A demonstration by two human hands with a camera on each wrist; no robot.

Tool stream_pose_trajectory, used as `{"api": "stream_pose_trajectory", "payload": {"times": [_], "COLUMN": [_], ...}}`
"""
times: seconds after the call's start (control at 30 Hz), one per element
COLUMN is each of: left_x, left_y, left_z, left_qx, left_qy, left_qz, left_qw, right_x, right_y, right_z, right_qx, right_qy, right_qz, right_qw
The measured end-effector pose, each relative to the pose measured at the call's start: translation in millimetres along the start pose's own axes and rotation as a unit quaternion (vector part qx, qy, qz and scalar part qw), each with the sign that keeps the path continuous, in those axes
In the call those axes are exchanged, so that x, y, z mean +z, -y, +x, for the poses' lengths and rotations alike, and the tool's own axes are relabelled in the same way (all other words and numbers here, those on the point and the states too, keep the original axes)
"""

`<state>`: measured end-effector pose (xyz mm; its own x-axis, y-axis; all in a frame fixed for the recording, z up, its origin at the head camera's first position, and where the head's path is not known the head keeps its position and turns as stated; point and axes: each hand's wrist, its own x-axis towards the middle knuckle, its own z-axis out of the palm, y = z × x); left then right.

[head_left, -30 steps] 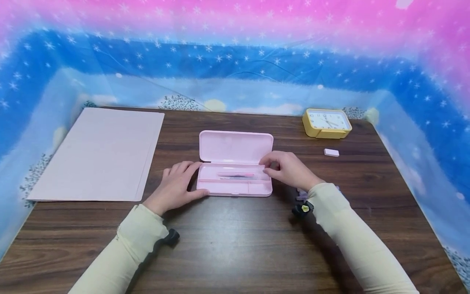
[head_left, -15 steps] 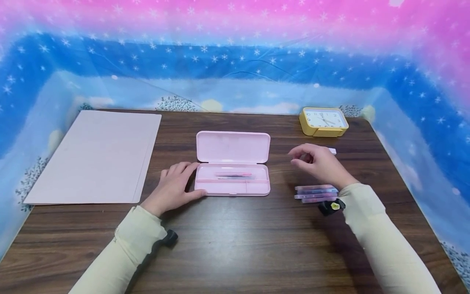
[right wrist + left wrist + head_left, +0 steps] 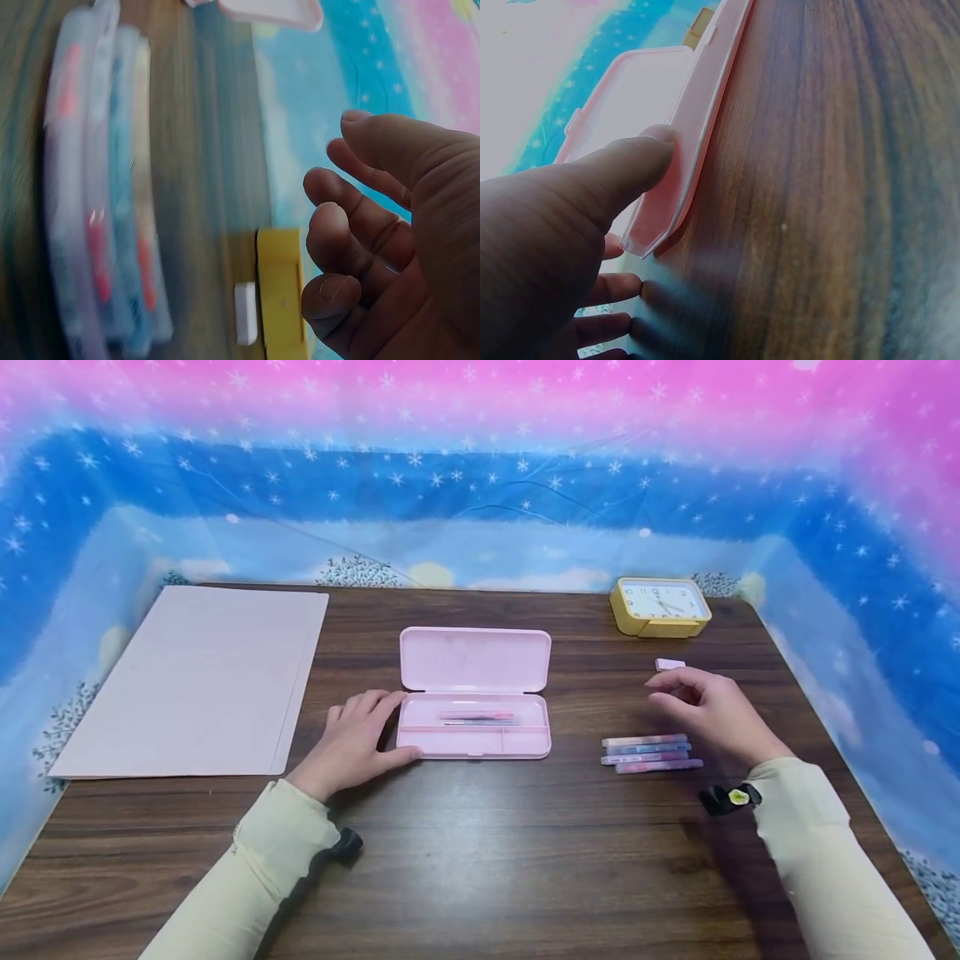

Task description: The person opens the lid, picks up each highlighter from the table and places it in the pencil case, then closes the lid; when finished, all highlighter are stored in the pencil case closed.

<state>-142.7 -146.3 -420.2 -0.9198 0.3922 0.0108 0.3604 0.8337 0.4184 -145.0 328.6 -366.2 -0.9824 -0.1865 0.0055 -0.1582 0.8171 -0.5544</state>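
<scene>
A pink pencil case [image 3: 474, 743] lies with its lid [image 3: 476, 660] raised, two slim pens [image 3: 478, 717] in its long back compartment. My left hand [image 3: 352, 743] holds the case's left end, thumb at the front edge and index finger at the back corner; in the left wrist view the thumb [image 3: 622, 169] lies against the front wall. My right hand [image 3: 708, 706] hovers just in front of a small white eraser [image 3: 670, 665], fingers loosely bent with nothing between them. Several pastel highlighter-like pens [image 3: 651, 753] lie side by side left of that hand.
A yellow alarm clock [image 3: 660, 608] stands at the back right, behind the eraser. At the left lies a large pale pink folder or sheet [image 3: 191, 681]. A snowflake-patterned cloth [image 3: 480, 485] surrounds the wooden table [image 3: 465, 852].
My right hand has left the case's right end and moved right, past the pens, to near the eraser. The pens are uncovered now. My left hand stays at the case.
</scene>
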Motion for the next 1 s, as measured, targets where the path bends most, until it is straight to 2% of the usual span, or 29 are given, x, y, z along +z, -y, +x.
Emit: {"api": "stream_pose_trajectory", "payload": {"times": [0.2, 0.5, 0.6, 0.77, 1.0], "left_x": [-0.4, -1.1, -1.1, -0.5, -0.3], "left_y": [0.6, -0.8, -0.3, 0.4, -0.4], "left_z": [-0.2, -0.5, -0.7, -1.4, -0.3], "left_qx": [-0.001, -0.001, -0.001, -0.002, 0.003], "left_qy": [0.000, 0.002, 0.001, -0.001, -0.005], "left_qz": [0.001, 0.001, 0.004, 0.007, 0.002], "left_qw": [1.0000, 1.0000, 1.0000, 1.0000, 1.0000], "right_x": [-4.1, -4.1, -1.3, 2.6, 3.8], "right_y": [-24.8, -53.8, -61.9, -68.3, -66.4], "right_z": [-8.5, -18.2, -17.0, -13.8, -10.9], "right_qx": [0.003, 0.046, 0.048, 0.042, 0.036], "right_qy": [0.004, 0.040, 0.054, 0.067, 0.086], "right_qz": [-0.027, -0.039, -0.043, -0.040, -0.035], "right_qw": [1.000, 0.997, 0.996, 0.996, 0.995]}}
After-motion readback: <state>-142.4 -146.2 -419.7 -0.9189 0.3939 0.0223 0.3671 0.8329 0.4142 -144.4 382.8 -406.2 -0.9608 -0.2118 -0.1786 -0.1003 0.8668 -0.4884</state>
